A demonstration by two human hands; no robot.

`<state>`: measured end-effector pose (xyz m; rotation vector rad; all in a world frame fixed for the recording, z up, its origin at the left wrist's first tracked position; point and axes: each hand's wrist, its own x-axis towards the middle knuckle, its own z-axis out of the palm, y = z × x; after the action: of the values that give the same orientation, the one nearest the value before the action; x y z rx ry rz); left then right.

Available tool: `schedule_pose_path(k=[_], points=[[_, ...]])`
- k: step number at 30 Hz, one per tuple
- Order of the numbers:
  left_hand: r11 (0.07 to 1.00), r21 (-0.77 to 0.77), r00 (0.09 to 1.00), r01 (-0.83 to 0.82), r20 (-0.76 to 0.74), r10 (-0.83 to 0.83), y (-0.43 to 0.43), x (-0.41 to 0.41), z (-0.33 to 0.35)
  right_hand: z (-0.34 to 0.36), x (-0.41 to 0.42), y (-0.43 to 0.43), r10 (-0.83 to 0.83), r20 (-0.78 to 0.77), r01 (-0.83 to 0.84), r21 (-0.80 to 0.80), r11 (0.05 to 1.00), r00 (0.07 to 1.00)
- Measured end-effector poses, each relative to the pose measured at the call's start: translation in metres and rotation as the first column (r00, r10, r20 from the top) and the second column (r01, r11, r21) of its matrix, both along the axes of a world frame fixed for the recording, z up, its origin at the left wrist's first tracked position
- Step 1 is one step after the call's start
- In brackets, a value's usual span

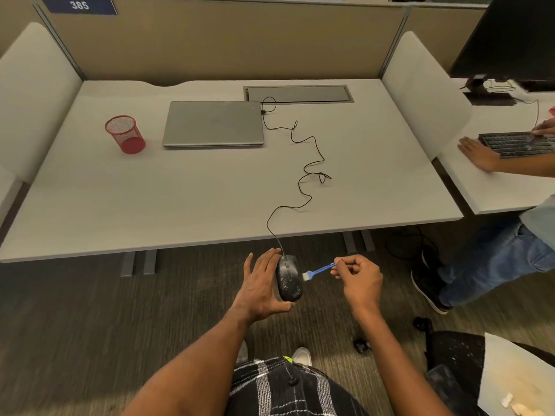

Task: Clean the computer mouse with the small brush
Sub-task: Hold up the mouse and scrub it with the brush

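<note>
Carpet (pixel 90 325), dark and ribbed, fills the near part of the view, crossed by a plaid garment (pixel 285 385) and two bare forearms. Off the counter's near edge and above the carpet, the black computer mouse (pixel 289 277) is held in the left hand (pixel 259 285), whose fingers are wrapped behind its far end while the thumb is pressed under its near end. Pale specks are seen on the mouse's top. The small blue brush (pixel 319 270) is pinched by its handle in the curled fingers of the right hand (pixel 359 279), and its white bristles are laid against the mouse's right side. A black cable (pixel 306 172) is run from the mouse in loose loops across the pale grey counter (pixel 150 205) to a closed silver laptop (pixel 213 124). A red mesh cup (pixel 125 134) is set well to the left of the laptop, and a recessed cable hatch (pixel 298 94) is let into the counter behind it. Tan partition panels (pixel 225 37) with a sign reading 385 (pixel 79 5) close the back. At the right, another person's hands (pixel 477 153) are seen at a black keyboard (pixel 516 144) under a dark monitor (pixel 510 37) on the neighbouring counter
</note>
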<state>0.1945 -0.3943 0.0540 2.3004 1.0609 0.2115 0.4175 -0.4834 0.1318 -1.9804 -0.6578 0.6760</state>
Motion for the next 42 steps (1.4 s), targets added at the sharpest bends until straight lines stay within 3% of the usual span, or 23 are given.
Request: schedule_pose_path(k=[2,6,10,14,19,23,29,33,38,42], points=[[1.000,-0.006,1.000,-0.002,0.000,0.002,0.000,0.001,0.000,0.000,-0.001,-0.001,0.015,0.060,-0.015,-0.001,1.000,0.998],[1.000,-0.007,1.000,-0.002,-0.013,0.002,0.001,0.001,0.000,-0.001,-0.003,-0.002,0.002,-0.098,0.004,0.061,0.998,0.995],[1.000,-0.006,1.000,-0.007,-0.009,0.007,0.001,0.002,0.000,0.002,-0.004,-0.003,0.027,0.054,-0.028,0.013,1.000,0.998],[1.000,-0.011,1.000,-0.017,-0.015,0.016,0.002,0.001,0.000,0.000,-0.004,-0.005,0.021,-0.109,-0.014,0.066,0.998,0.994],[1.000,-0.004,1.000,-0.012,-0.023,0.012,0.001,0.002,-0.001,-0.001,-0.003,-0.009,0.040,0.056,-0.041,0.014,0.999,0.998],[1.000,-0.007,1.000,-0.013,-0.019,0.013,0.001,0.003,0.000,-0.002,-0.006,-0.011,0.003,-0.137,0.007,0.070,0.998,0.991],[1.000,-0.014,1.000,-0.013,-0.022,0.013,0.000,0.003,-0.001,-0.001,-0.010,-0.017,0.076,0.138,-0.082,0.038,0.996,0.988],[1.000,-0.017,1.000,-0.021,-0.018,0.020,0.000,0.004,0.000,0.002,-0.015,-0.020,0.065,0.025,-0.067,0.094,0.993,0.998],[0.999,-0.024,0.999,-0.026,-0.020,0.026,-0.001,0.004,0.000,0.004,-0.019,-0.030,0.131,0.233,-0.154,0.085,0.984,0.964],[0.999,-0.020,0.999,-0.038,-0.011,0.037,-0.001,0.004,0.000,0.006,-0.027,-0.033,0.164,0.167,-0.183,0.109,0.977,0.972]])
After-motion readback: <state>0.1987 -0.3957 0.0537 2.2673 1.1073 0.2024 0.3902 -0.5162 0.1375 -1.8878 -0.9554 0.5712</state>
